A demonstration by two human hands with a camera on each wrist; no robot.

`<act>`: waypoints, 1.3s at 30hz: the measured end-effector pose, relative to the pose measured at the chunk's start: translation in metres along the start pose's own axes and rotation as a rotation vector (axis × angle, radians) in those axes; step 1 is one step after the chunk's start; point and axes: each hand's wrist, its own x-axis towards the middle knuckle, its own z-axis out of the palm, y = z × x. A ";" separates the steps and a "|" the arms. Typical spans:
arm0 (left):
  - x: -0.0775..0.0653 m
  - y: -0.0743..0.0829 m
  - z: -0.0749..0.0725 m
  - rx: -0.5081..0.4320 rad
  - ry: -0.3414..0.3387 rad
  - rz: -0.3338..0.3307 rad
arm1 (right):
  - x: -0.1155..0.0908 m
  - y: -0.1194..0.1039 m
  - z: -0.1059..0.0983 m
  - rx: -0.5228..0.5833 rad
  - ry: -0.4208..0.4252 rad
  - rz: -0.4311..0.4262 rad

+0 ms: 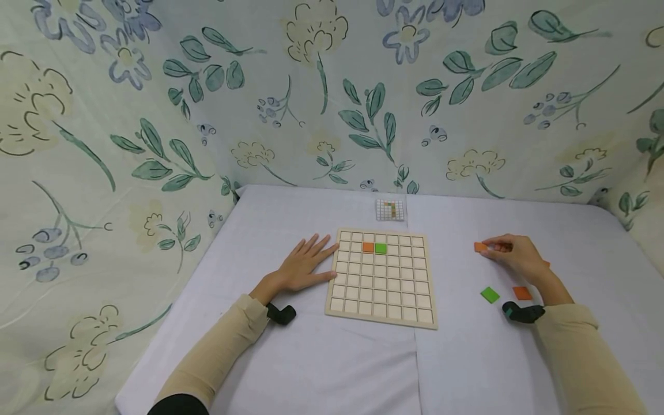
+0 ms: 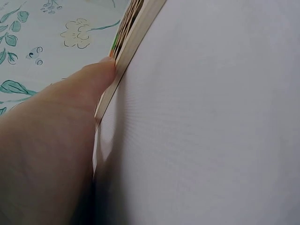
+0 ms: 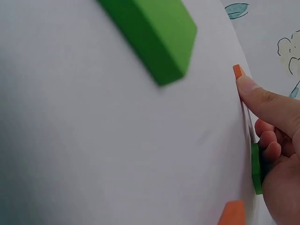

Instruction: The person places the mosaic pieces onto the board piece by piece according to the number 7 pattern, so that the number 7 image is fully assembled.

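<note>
A square wooden grid board (image 1: 381, 322) lies on the white-covered table. One orange tile (image 1: 368, 247) and one green tile (image 1: 381, 248) sit side by side in its second row from the far edge. My left hand (image 1: 302, 266) rests with spread, straight fingers against the board's left edge; the left wrist view shows the thumb (image 2: 89, 82) touching the wooden side (image 2: 123, 65). Right of the board, my right hand (image 1: 510, 253) pinches an orange square tile (image 1: 479, 247) between thumb and finger. The right wrist view has the thumb on that orange tile (image 3: 237, 71).
Near my right wrist lie a loose green tile (image 1: 490, 295) and an orange tile (image 1: 521, 293). Another orange piece (image 1: 547, 263) is mostly hidden behind the right hand. A small card with a coloured grid pattern (image 1: 390, 210) lies beyond the board. Floral cloth (image 1: 321, 144) hangs behind the table.
</note>
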 end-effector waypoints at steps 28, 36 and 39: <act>0.000 0.000 -0.001 -0.009 0.002 0.003 | -0.005 -0.008 -0.008 0.009 0.078 -0.020; 0.001 -0.002 0.001 -0.007 -0.009 -0.003 | -0.009 -0.028 -0.009 0.020 0.095 -0.038; 0.001 -0.002 0.002 -0.010 -0.010 -0.002 | -0.011 -0.036 -0.009 0.024 0.090 -0.045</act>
